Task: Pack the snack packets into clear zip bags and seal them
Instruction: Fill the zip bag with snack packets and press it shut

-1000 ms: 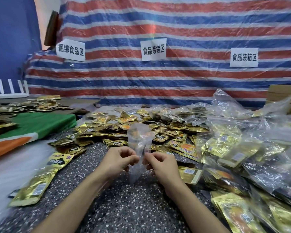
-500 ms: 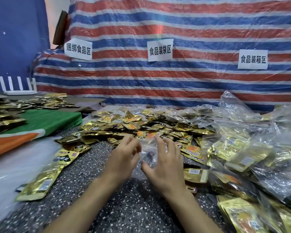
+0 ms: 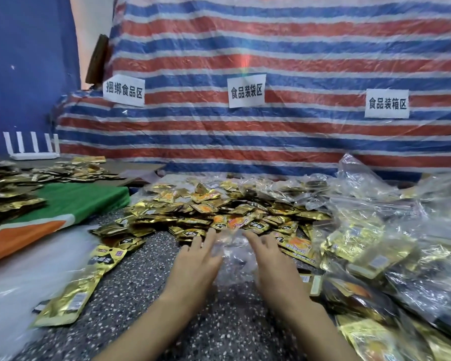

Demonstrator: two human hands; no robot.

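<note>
Both spread, left hand and right hand flank, perhaps touching, the zip bag.

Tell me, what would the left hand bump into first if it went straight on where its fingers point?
Probably the near edge of the snack packet pile; the left hand points right at it, though depth is unclear.
</note>
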